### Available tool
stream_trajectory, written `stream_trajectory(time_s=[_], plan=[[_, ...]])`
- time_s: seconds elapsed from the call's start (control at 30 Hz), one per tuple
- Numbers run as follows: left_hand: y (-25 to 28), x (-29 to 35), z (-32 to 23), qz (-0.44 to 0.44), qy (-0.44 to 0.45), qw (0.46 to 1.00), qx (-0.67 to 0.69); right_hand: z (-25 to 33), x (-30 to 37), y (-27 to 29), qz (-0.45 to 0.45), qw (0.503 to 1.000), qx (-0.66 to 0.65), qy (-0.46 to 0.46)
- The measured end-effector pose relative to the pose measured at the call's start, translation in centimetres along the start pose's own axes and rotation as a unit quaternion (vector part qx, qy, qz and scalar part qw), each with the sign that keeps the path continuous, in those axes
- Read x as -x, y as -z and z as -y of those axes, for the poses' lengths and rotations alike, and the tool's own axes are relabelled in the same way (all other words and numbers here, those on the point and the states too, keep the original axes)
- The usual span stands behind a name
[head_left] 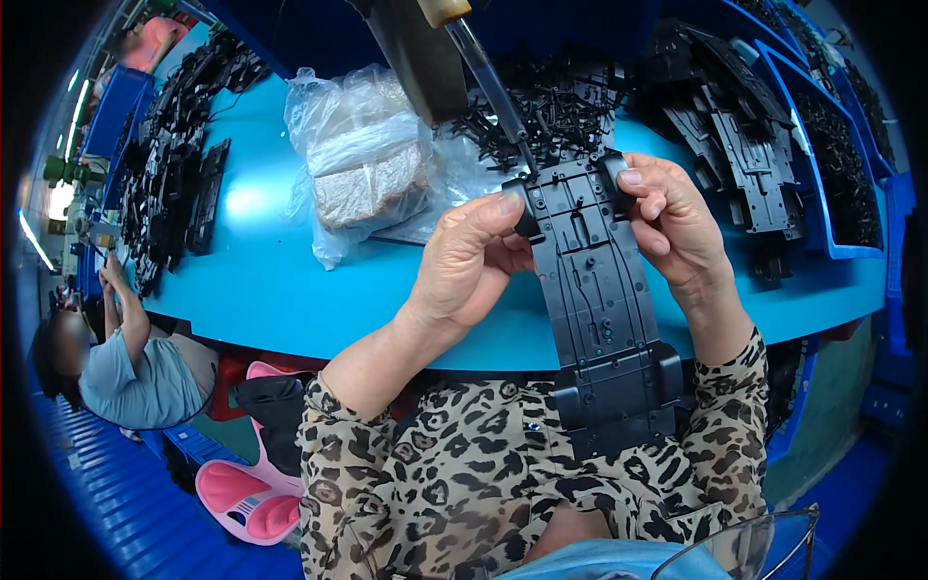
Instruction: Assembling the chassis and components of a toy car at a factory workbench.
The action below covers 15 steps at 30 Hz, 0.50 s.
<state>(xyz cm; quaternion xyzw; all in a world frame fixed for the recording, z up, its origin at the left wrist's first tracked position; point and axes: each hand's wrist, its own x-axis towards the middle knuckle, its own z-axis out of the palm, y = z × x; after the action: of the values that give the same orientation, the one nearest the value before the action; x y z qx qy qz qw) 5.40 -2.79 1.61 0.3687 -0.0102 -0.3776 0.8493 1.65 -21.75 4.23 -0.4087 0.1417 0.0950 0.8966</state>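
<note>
A long black plastic chassis plate (599, 290) is held between both hands, its far end up over the table and its near end reaching down toward my lap. My left hand (469, 253) grips the raised side piece at its far left corner, thumb on top. At the far right corner my right hand (674, 217) pinches the matching side piece, fingers curled. The slim metal shaft of a screwdriver-like tool (493, 87) hangs from above, its tip at the plate's far left corner; whether it touches, I cannot tell.
A clear plastic bag with a wrapped block (372, 184) lies left of my hands. Small black parts (570, 106) are heaped behind the plate. Stacked black plates (744, 145) stand right, beside a blue bin (826, 232). More black parts (184, 164) line the left, where another person (135, 377) sits.
</note>
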Motion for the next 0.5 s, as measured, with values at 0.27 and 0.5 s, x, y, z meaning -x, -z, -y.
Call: stream_trajectory(time_s=[0.27, 0.5], plan=[[-0.42, -0.03, -0.17, -0.009, -0.005, 1.000, -0.002, 0.02, -0.19, 0.03, 0.000, 1.000, 0.001, 0.001], [-0.25, -0.07, -0.16, -0.005, -0.004, 1.000, -0.001, 0.04, -0.16, 0.02, 0.000, 1.000, 0.001, 0.005]])
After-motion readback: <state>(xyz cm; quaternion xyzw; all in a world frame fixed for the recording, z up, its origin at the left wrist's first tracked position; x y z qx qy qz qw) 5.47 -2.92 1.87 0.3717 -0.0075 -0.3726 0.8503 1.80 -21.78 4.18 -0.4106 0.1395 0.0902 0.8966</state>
